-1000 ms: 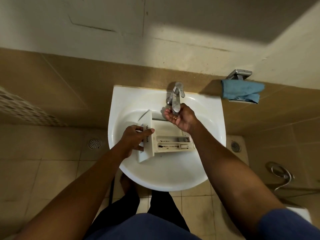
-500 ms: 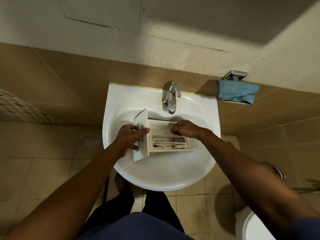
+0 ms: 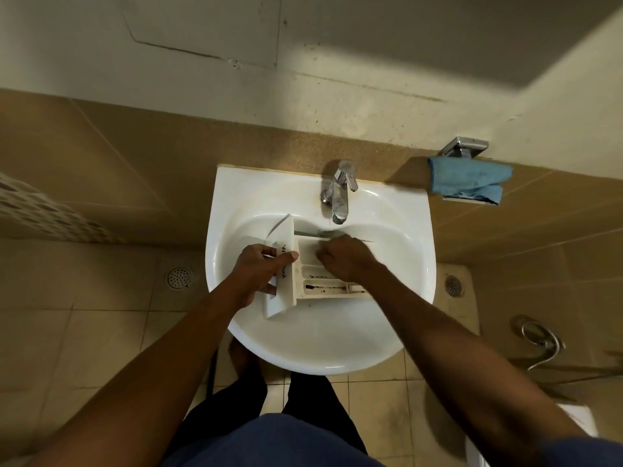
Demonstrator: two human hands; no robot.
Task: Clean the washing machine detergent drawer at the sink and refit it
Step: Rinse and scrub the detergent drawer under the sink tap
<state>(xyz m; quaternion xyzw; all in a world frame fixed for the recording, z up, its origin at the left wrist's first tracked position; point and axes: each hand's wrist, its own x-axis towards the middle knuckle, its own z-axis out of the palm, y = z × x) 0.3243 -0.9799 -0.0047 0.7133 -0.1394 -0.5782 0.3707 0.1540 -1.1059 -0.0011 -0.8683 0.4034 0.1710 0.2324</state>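
Quick rundown of the bathroom itself: a folded blue cloth [image 3: 470, 178] hangs off a small chrome wall holder [image 3: 463, 148], up on the right. The off-white plaster wall [image 3: 371, 45] up top has a long crack [image 3: 168, 47] running across its left part, and glossy tan wall tiles [image 3: 118, 153] sit below it. There's a strip of patterned mosaic tiles [image 3: 40, 210] at the far left. The beige square floor tiles [image 3: 84, 338] look pretty grubby, with one round metal floor drain [image 3: 179, 277] on the left and another round drain [image 3: 453, 285] on the right. A looped chrome hose [image 3: 539, 338] sits near the right wall, and the edge of some white glossy fixture [image 3: 578, 417] pokes in at the bottom right.
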